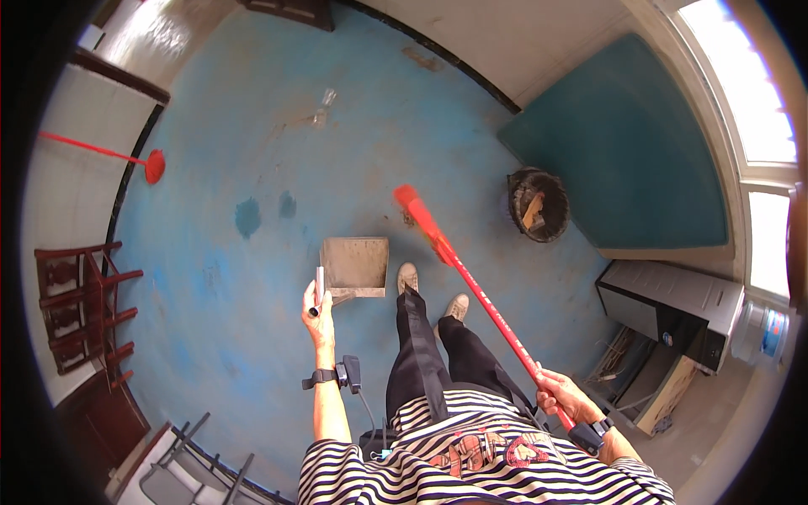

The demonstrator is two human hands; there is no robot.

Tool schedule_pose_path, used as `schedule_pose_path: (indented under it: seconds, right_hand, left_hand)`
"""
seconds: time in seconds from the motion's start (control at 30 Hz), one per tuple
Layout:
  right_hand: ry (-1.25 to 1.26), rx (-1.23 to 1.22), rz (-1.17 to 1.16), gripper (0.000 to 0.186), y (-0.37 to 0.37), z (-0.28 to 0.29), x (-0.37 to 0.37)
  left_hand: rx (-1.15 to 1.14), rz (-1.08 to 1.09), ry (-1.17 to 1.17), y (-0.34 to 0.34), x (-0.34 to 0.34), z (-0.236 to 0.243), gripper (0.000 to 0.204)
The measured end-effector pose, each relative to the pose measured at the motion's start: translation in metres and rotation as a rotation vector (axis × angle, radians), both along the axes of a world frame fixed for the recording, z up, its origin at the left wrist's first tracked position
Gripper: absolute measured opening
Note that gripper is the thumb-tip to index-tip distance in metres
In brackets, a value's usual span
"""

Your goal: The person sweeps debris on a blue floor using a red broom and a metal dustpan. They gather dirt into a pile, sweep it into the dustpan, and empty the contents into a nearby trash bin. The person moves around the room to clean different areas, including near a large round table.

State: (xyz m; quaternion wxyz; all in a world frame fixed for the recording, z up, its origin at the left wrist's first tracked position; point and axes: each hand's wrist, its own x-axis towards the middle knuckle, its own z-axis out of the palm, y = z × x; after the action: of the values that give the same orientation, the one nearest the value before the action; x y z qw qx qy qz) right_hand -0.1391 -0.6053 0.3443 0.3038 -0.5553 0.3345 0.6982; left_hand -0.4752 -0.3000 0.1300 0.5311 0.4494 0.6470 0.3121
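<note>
My left hand is closed round the upright handle of a long-handled dustpan, whose pale, worn pan rests on the floor just left of my feet. In my right hand, at my right side, is the red shaft of a broom. The shaft slants forward and left to the broom's red head, in front of my shoes. A little brown debris shows beside that head, partly hidden by it.
A black-lined bin holding scraps stands to the right. A green board leans behind it. Cabinets fill the near right. Wooden chairs and a red long-handled tool are along the left wall. Clear plastic litter lies ahead.
</note>
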Motion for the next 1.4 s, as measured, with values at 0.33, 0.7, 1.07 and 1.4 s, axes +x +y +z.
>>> schedule_pose_path:
  seconds: [0.33, 0.7, 1.07, 1.4]
  right_hand:
    - [-0.121, 0.016, 0.114, 0.014, 0.028, -0.010, 0.022]
    - [-0.458, 0.378, 1.209, 0.045, 0.129, -0.115, 0.071]
    - [-0.894, 1.218, 1.936, 0.034, 0.349, -0.267, 0.009]
    - [-0.824, 1.291, 2.213, 0.032, 0.388, -0.314, -0.124]
  left_hand:
    - [0.033, 0.038, 0.036, -0.025, -0.027, 0.001, 0.038]
    - [0.070, 0.332, 0.264, -0.107, -0.077, -0.056, 0.040]
    - [0.063, 0.811, 0.275, -0.197, -0.085, -0.116, 0.042]
    - [-0.026, 1.034, 0.289, -0.238, -0.088, -0.128, 0.039]
